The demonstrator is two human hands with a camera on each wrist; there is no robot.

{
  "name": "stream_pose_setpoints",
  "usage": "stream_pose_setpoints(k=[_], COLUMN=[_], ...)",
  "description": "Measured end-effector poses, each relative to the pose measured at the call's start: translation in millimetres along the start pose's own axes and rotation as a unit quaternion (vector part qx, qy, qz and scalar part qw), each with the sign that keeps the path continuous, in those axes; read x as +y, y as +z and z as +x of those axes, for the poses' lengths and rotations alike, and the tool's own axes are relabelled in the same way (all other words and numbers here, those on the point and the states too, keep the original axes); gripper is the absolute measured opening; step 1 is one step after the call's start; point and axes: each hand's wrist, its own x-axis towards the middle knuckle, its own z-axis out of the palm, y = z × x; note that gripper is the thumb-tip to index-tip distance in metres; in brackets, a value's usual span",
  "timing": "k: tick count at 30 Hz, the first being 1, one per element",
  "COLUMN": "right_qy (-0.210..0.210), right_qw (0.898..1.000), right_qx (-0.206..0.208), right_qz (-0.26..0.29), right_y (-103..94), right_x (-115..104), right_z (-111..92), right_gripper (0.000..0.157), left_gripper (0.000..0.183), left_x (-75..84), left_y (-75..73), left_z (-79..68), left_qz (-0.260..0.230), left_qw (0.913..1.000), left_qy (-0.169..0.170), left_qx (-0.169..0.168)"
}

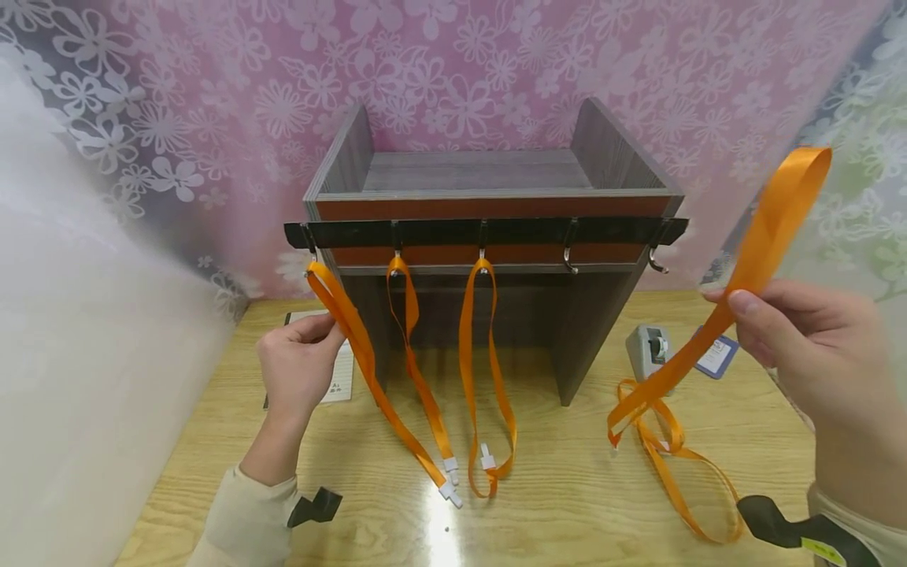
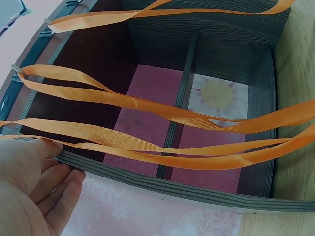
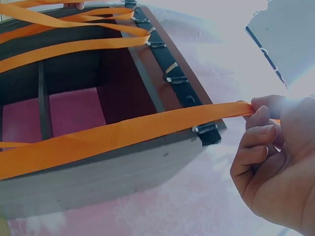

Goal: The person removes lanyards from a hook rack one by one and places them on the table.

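Note:
Three orange lanyards hang from the hooks of a black rail (image 1: 439,233). My left hand (image 1: 301,354) is at the leftmost lanyard (image 1: 361,350), thumb and forefinger pinching its strap a little below the hook. The middle lanyard (image 1: 418,370) and the right-hand one (image 1: 465,346) hang beside it, white clips at their lower ends. Out to the right, my right hand (image 1: 815,339) pinches another orange lanyard (image 1: 758,236) between thumb and forefinger. Its loop stands up above the fingers, and the strap slants down left past the bare end hook (image 1: 657,261).
The rail runs across the front of a grey wooden shelf (image 1: 595,323). Another orange lanyard (image 1: 669,472) lies on the table (image 1: 553,488) at right. Behind it are a tape dispenser (image 1: 643,350) and a blue-edged badge (image 1: 717,357). A notepad (image 1: 343,374) lies behind my left hand.

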Motion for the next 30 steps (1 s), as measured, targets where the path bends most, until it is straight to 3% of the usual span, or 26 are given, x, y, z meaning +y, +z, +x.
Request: stream_pose_setpoints(k=[7, 11, 14, 22, 25, 29, 30], right_qy=[0.023, 0.009, -0.004, 0.015, 0.002, 0.033, 0.053], right_qw=[0.999, 0.996, 0.995, 0.994, 0.993, 0.992, 0.989], right_qx=[0.003, -0.035, -0.052, -0.045, -0.065, -0.089, -0.092], right_qz=[-0.049, -0.084, -0.088, -0.102, -0.098, -0.083, -0.101], right_y=[-17.5, -27.0, -31.5, -34.2, -34.3, -34.1, -34.0], right_x=[4.9, 11.6, 15.6, 22.5, 30.3, 40.3, 41.6], right_z=[-15.3, -26.4, -35.1, -52.9, -57.6, -66.6, -69.4], right_gripper=[0.021, 0.021, 0.022, 0.020, 0.019, 0.024, 0.026], left_gripper=[0.020, 0.020, 0.020, 0.018, 0.017, 0.018, 0.019], left_x=[-1.8, -2.7, -2.4, -2.2, -1.9, -2.0, -2.0], left_y=[0.6, 0.0, -0.1, -0.9, -0.8, -0.6, -0.5], left_z=[-1.6, -1.4, -0.2, 1.4, 0.6, 0.3, 0.6], left_qz=[-0.006, -0.007, -0.003, -0.006, -0.007, -0.006, -0.003], left_qw=[1.0000, 1.0000, 1.0000, 0.9999, 0.9999, 1.0000, 1.0000], left_qy=[-0.007, -0.004, -0.001, 0.012, 0.012, 0.006, 0.007], left_qx=[-0.001, 0.003, 0.003, 0.009, 0.008, 0.005, 0.005])
